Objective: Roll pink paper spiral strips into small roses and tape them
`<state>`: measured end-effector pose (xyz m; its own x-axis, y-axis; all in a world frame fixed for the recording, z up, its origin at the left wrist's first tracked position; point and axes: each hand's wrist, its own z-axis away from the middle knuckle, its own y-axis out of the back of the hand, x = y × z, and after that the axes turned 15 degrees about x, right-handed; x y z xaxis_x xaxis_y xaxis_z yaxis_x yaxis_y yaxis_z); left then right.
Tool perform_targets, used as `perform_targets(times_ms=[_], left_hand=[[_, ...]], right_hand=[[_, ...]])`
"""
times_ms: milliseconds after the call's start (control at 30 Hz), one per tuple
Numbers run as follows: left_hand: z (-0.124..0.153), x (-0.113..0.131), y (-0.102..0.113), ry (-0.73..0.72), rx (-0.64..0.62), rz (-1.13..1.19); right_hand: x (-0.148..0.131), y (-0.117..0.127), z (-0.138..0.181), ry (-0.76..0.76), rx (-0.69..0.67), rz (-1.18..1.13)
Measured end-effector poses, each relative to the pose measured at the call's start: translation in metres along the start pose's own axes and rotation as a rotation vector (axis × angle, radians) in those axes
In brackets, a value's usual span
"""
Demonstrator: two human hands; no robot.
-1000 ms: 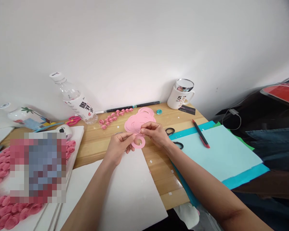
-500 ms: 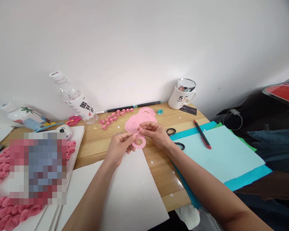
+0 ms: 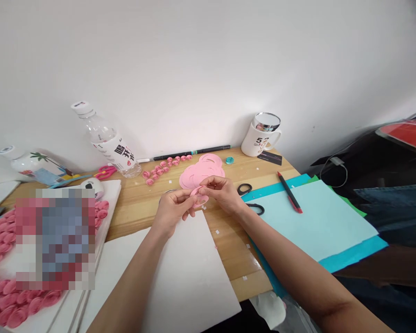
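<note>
My left hand [image 3: 173, 210] and my right hand [image 3: 220, 192] meet above the wooden table [image 3: 138, 208], both pinching one pink paper spiral strip [image 3: 198, 195] between fingertips. The strip is partly coiled and hangs as a small loop between the hands. Just behind it lies a pile of pink paper spiral discs [image 3: 201, 171]. A row of small rolled pink paper roses [image 3: 161, 169] sits further back. Below my hands lies a white sheet [image 3: 180, 273].
A plastic bottle [image 3: 106, 141] and a white mug [image 3: 261, 136] stand at the wall, with a black marker [image 3: 190, 153] between them. Black scissors [image 3: 249, 199], a red pen [image 3: 290, 193] and light blue paper [image 3: 308, 222] lie right. A board with pink roses [image 3: 7, 300] lies left.
The hanging pink loop has become shorter and tighter as my fingers wound the strip. Both hands stayed in nearly the same place.
</note>
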<state>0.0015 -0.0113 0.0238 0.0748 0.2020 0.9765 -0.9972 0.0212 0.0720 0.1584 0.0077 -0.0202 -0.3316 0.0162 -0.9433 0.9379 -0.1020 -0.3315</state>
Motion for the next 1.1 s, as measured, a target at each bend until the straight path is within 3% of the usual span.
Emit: perform_targets(times_ms=[600,1100], left_hand=[[-0.0035,-0.0081,-0.0014,0.065,0.031,0.137],[-0.0024,-0.0057,-0.001,0.08,-0.006,0.168]], right_hand=[[0.0006,-0.001,0.0001,0.039,0.096,0.016],[-0.002,-0.0013,0.0014,0.05,0.034,-0.003]])
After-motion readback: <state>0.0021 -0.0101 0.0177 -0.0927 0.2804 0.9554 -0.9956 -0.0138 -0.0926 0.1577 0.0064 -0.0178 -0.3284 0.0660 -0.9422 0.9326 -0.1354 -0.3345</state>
